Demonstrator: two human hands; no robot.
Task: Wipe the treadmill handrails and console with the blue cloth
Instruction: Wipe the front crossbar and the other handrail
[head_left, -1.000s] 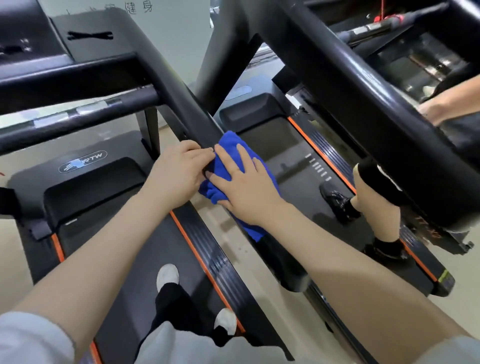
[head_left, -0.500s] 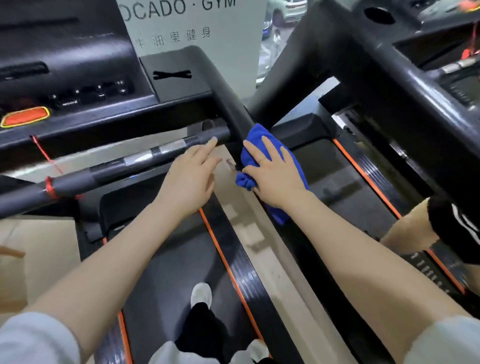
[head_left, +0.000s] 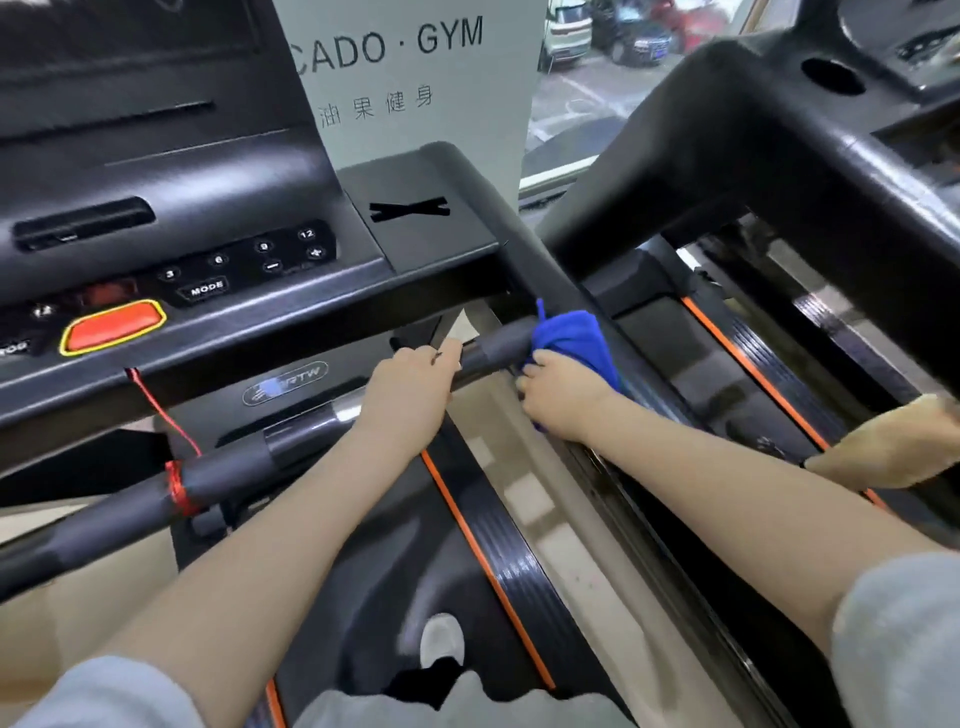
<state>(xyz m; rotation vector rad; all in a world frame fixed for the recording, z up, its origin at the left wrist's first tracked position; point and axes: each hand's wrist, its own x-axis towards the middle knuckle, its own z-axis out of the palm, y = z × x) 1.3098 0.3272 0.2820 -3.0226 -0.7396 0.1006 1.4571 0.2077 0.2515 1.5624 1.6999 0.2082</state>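
Under my gaze, listed from largest to smallest:

1. Treadmill (head_left: 498, 551), mine. Black belt and deck with an orange stripe along the side rail. Rigid and fixed in place.

2. Neighbouring treadmill (head_left: 769, 171), to my right. Thick black frame arm crossing the upper right corner. Another person's arm (head_left: 883, 447) shows at the right edge.

3. Console (head_left: 171, 218). Glossy black panel, upper left. Carries numbered keys, a MODE key and an orange stop button (head_left: 111, 325). Hard, smooth surface; I judge light pressure best over the keys.

4. Front handrail (head_left: 218, 478). Dark bar running from lower left up to the right-hand upright. Foam-looking grip sections alternate with shiny metal ones. A red cord (head_left: 176, 488) is wound round it at left. Stiff, round; suits a wrap-and-slide grip.

5. My left hand (head_left: 410, 395). Forearm stretched forward, palm down on the bar, fingers curled over its top near the right end.

6. My right hand (head_left: 563, 397). Forearm stretched forward from lower right, knuckles up. Fingers closed on the cloth, pressing it to the junction of bar and upright.

7. Blue cloth (head_left: 576, 338). Bunched between my right hand and the end of the bar, touching both. Soft, light, limp; folds readily round a tube. Best held as a wad in the palm. A loose corner sticks up at top left and could, I judge, snag.
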